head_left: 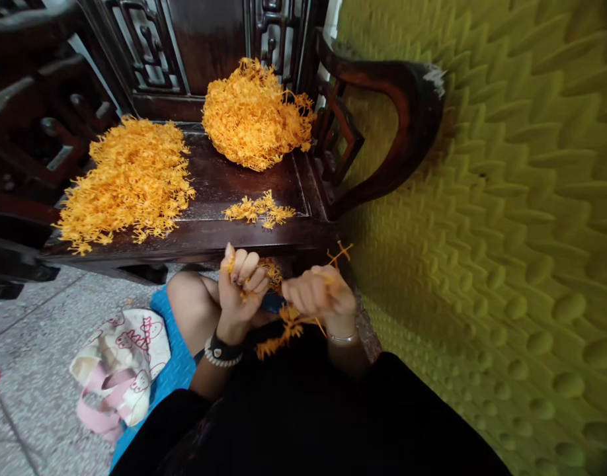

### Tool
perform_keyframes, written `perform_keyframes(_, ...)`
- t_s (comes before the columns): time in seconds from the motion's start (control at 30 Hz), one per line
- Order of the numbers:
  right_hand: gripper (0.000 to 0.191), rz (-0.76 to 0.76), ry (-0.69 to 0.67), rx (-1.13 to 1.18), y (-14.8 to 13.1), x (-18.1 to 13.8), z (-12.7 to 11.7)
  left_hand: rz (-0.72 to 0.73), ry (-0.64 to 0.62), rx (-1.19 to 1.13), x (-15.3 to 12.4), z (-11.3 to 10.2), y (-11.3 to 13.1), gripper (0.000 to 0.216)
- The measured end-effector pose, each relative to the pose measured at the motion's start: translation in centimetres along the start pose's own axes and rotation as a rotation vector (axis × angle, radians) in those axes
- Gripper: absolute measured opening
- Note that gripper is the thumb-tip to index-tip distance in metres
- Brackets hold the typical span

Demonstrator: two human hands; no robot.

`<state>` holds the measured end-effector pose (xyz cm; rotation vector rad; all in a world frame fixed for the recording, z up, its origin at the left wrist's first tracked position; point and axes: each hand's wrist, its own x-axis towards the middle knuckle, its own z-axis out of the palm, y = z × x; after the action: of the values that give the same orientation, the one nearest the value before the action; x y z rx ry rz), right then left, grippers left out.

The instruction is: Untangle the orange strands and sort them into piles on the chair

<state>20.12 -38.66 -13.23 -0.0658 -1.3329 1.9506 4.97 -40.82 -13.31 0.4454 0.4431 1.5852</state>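
Note:
My left hand, with a dark band and a beaded bracelet at the wrist, is closed with bits of small orange spidery pieces showing between its fingers. Beside it, my right hand is curled and blurred by motion. Thin orange branched pieces stick out above that hand. Below the hands hangs a strand of orange pieces; what it is fixed to is hidden. A few loose orange pieces lie near the seat's front edge, just beyond my hands.
On the dark wooden seat lie a left heap of orange pieces and a rounder back heap. A curved armrest borders a yellow-green textured wall. A white bag with pink handles rests at lower left.

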Motion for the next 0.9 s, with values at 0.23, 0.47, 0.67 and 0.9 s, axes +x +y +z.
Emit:
perform_keyframes(0.23, 0.038, 0.125, 0.429, -0.285, -0.9, 1.4, 1.5, 0.080, -0.010, 0.317, -1.1, -0.9, 0.7, 0.038)
perform_keyframes(0.47, 0.040, 0.106, 0.509, -0.245, -0.1, 1.7, 1.6, 0.195, -0.027, 0.895, -2.1, -1.4, -0.3, 0.048)
perform_keyframes(0.67, 0.041, 0.090, 0.350, -0.116, -0.2, 2.0, 2.0, 0.238, -0.023, 1.029, -1.0, -2.4, -0.2, 0.045)
perform_keyframes(0.9, 0.043, 0.045, 0.235, -0.240, 0.4, 1.9, 1.4, 0.135, -0.347, 1.113, -0.6, -2.1, -0.1, 0.040)
